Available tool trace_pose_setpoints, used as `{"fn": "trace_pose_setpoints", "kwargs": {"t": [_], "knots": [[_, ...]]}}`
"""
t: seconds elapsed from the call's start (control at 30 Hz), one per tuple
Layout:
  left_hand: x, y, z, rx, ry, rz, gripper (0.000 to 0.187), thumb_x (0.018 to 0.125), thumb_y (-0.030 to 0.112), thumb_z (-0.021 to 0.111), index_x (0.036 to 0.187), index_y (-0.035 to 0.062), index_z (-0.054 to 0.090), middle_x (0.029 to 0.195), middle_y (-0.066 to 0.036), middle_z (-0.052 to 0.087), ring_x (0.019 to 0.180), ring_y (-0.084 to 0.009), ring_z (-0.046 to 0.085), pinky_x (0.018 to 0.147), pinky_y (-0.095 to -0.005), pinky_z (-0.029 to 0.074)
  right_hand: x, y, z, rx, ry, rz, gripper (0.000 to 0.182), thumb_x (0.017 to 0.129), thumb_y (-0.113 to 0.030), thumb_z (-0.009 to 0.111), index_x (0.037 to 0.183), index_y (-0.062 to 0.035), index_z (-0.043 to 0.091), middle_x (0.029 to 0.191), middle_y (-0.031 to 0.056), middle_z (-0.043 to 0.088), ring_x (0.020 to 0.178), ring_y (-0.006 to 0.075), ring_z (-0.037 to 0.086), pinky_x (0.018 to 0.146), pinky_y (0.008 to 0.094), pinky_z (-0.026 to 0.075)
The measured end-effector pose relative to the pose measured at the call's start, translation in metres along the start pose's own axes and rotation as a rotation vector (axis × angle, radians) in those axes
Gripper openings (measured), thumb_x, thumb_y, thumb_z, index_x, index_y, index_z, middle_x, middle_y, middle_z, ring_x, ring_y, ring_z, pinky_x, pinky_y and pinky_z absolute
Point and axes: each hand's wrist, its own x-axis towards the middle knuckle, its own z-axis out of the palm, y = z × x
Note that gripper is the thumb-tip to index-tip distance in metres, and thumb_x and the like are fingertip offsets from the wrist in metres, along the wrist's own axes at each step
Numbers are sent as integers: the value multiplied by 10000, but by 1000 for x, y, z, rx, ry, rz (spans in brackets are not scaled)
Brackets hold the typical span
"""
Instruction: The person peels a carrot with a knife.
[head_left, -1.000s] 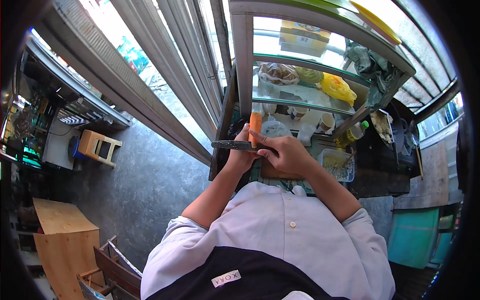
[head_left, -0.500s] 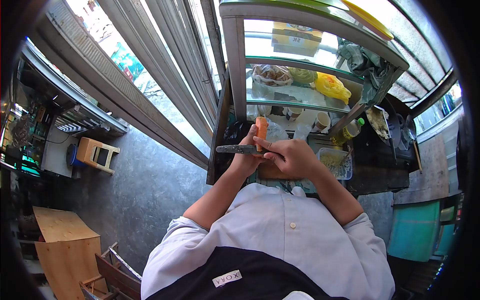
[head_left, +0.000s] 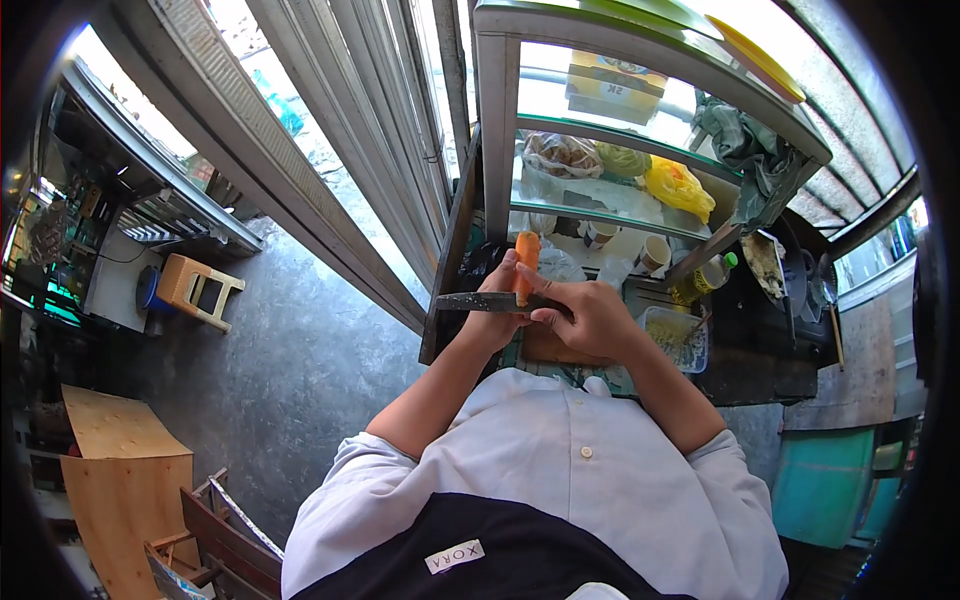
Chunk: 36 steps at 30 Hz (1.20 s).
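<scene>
A carrot [head_left: 527,258] stands nearly upright in my left hand [head_left: 492,322], whose fingers are wrapped round its lower part. My right hand [head_left: 590,318] grips the handle of a knife [head_left: 475,301]. The dark, speckled blade points left and lies across the carrot, touching it. Below my hands is a wooden cutting board [head_left: 556,350], partly hidden by them. To the right of my right hand sits a clear plastic container [head_left: 690,353] with pale shredded food inside.
A glass-shelved cabinet [head_left: 499,150] rises ahead, holding bagged food and a yellow plastic bag [head_left: 679,187]. Paper cups [head_left: 654,254] and a bottle with a green cap [head_left: 703,277] stand beneath it. At right is a dark wok [head_left: 805,265]; an orange stool [head_left: 186,287] stands left.
The knife has shifted slightly along the carrot, and its blade now shows a different tilt. The whole view has turned a little, so the cabinet appears farther right.
</scene>
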Motion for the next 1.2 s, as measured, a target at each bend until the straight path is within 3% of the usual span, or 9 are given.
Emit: {"fn": "trace_pose_setpoints", "kwargs": {"t": [0.27, 0.5, 0.67, 0.8, 0.97, 1.1, 1.2], "knots": [[-7, -1, 4, -108, -85, -105, 553, 913, 525, 489, 1294, 124, 474, 929, -27, 572, 705, -94, 580, 497, -195, 481, -1, -1, -10, -25, -115, -23, 570, 833, -238, 639, 1369, -279, 450, 810, 116, 650, 682, 308, 611, 617, 373, 469], [-2, -8, 5, -179, -94, -92, 524, 931, 500, 470, 1291, 119, 474, 914, -18, 575, 676, -82, 576, 487, -178, 471, -1, 4, -12, -30, -89, -54, 546, 829, -242, 641, 1349, -282, 479, 787, 100, 638, 675, 295, 606, 610, 369, 463], [-8, 6, 16, -207, -238, -189, 524, 940, 501, 451, 1281, 104, 473, 844, -30, 570, 565, -80, 556, 433, -163, 453, -1, 0, -24, -76, -155, -63, 465, 857, -269, 597, 1316, -277, 524, 824, 85, 667, 687, 272, 637, 623, 367, 479], [-9, 4, 17, -222, -201, -247, 524, 941, 505, 447, 1278, 105, 473, 801, -27, 557, 520, -77, 539, 409, -157, 442, -2, -3, -24, -143, -147, -88, 442, 860, -262, 594, 1299, -279, 544, 813, 72, 670, 673, 253, 639, 609, 353, 483], [-4, -5, 14, -269, -178, -114, 517, 935, 500, 467, 1272, 108, 472, 807, -18, 560, 537, -69, 541, 409, -150, 432, 1, -2, -20, -185, -96, -68, 440, 857, -256, 599, 1292, -306, 546, 799, 50, 673, 643, 230, 638, 570, 332, 481], [-9, 3, 21, -251, -152, -189, 516, 934, 501, 471, 1272, 111, 471, 796, -11, 553, 536, -65, 526, 415, -147, 415, 2, 1, -31, -201, -118, -141, 445, 856, -262, 602, 1293, -323, 541, 785, 45, 668, 628, 225, 632, 553, 335, 477], [-11, 5, 26, -262, -180, -214, 518, 937, 503, 464, 1281, 116, 466, 797, -5, 537, 524, -64, 498, 410, -151, 393, 3, 0, -33, -155, -87, -175, 485, 808, -241, 661, 1277, -316, 560, 676, 35, 582, 578, 228, 585, 537, 340, 454]]}}
